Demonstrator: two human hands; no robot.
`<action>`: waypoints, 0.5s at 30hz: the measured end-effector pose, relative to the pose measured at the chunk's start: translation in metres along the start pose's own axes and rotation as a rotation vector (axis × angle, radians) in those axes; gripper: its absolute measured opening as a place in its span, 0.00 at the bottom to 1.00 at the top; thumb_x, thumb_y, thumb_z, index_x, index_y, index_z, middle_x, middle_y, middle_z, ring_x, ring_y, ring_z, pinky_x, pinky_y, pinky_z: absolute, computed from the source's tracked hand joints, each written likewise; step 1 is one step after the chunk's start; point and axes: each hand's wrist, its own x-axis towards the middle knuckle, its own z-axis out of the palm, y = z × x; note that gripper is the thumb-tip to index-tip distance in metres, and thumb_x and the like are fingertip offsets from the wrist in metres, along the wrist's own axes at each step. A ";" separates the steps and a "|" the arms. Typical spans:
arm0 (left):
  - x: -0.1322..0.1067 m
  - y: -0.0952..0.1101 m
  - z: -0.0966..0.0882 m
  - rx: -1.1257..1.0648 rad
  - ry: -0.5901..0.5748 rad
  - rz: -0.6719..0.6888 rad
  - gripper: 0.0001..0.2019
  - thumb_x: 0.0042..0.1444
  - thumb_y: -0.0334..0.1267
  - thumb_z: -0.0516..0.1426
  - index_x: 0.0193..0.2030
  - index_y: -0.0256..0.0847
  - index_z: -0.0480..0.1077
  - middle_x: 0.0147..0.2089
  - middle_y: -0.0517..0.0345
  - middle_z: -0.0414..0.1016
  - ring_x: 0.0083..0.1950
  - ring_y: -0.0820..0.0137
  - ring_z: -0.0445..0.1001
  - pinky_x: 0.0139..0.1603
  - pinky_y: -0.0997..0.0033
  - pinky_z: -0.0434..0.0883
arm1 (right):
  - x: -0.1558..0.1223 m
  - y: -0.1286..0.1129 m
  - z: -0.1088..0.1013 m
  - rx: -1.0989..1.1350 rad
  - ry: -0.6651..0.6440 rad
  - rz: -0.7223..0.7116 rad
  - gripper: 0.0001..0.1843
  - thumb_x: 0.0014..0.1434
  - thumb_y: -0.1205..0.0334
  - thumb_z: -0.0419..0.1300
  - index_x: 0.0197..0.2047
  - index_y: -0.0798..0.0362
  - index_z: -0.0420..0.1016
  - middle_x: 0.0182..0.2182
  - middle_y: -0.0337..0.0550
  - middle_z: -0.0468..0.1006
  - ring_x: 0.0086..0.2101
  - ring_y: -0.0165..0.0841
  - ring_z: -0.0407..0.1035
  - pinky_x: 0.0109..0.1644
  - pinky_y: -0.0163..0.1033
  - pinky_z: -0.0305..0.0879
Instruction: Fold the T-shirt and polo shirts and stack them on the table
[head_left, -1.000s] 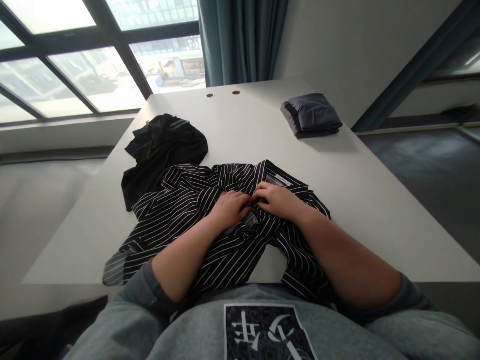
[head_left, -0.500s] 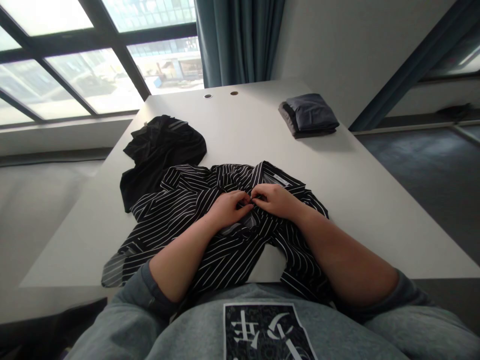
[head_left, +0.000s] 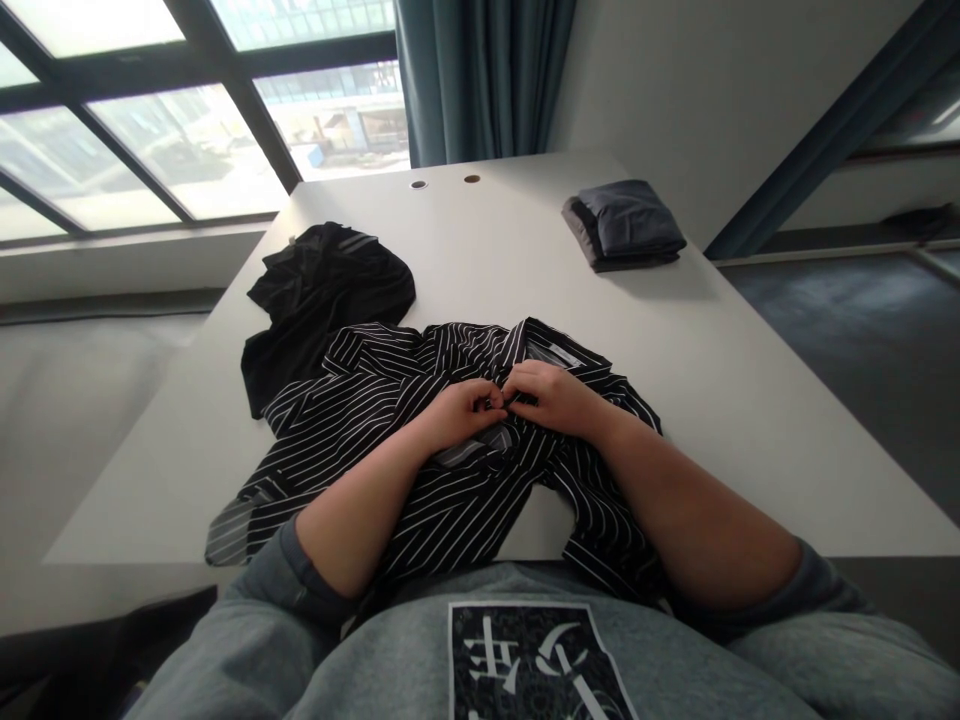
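A black shirt with white stripes (head_left: 345, 430) lies spread across the near part of the table, its collar with a pale label towards the right. My left hand (head_left: 466, 410) pinches the shirt's front with thumb and fingers closed. Right beside it, my right hand (head_left: 551, 398) grips the same spot below the collar, fingertips nearly meeting the left ones. The small bit of cloth or button between the fingertips is too hidden to make out. One sleeve of the shirt reaches left to the table's near edge.
On the white table (head_left: 480, 250), a crumpled black garment (head_left: 337, 285) lies at the left, against the striped shirt. A stack of folded dark clothes (head_left: 626, 225) sits at the back right. Two round cable holes are near the far edge, before a blue curtain (head_left: 484, 80) and a window.
Both hands stay at the same place on the shirt, with only slight finger movement. The whole view has shifted a little.
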 end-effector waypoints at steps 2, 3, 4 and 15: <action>-0.001 0.002 -0.003 -0.019 -0.014 -0.012 0.05 0.59 0.40 0.63 0.37 0.42 0.74 0.31 0.65 0.71 0.32 0.71 0.67 0.35 0.71 0.65 | 0.000 0.000 0.000 -0.011 0.009 -0.001 0.06 0.63 0.70 0.60 0.38 0.50 0.76 0.36 0.44 0.78 0.40 0.39 0.71 0.48 0.45 0.69; -0.001 0.004 -0.004 -0.025 -0.010 -0.019 0.05 0.60 0.40 0.63 0.38 0.42 0.75 0.31 0.64 0.72 0.32 0.71 0.68 0.35 0.71 0.65 | 0.000 0.000 0.000 -0.016 0.014 0.005 0.06 0.64 0.70 0.60 0.38 0.50 0.76 0.36 0.44 0.78 0.40 0.39 0.71 0.47 0.45 0.69; -0.002 0.005 -0.005 -0.029 -0.003 -0.026 0.05 0.60 0.40 0.62 0.38 0.42 0.75 0.31 0.64 0.72 0.33 0.71 0.69 0.35 0.71 0.65 | 0.000 0.000 0.000 -0.019 0.018 0.010 0.05 0.64 0.69 0.61 0.39 0.49 0.76 0.36 0.44 0.78 0.40 0.39 0.71 0.48 0.45 0.69; -0.002 0.002 -0.002 -0.065 0.117 0.009 0.04 0.57 0.34 0.60 0.33 0.42 0.68 0.37 0.60 0.78 0.36 0.71 0.73 0.37 0.71 0.69 | -0.002 -0.002 -0.001 0.037 0.064 -0.009 0.07 0.65 0.68 0.63 0.45 0.49 0.79 0.41 0.45 0.82 0.44 0.40 0.75 0.52 0.48 0.73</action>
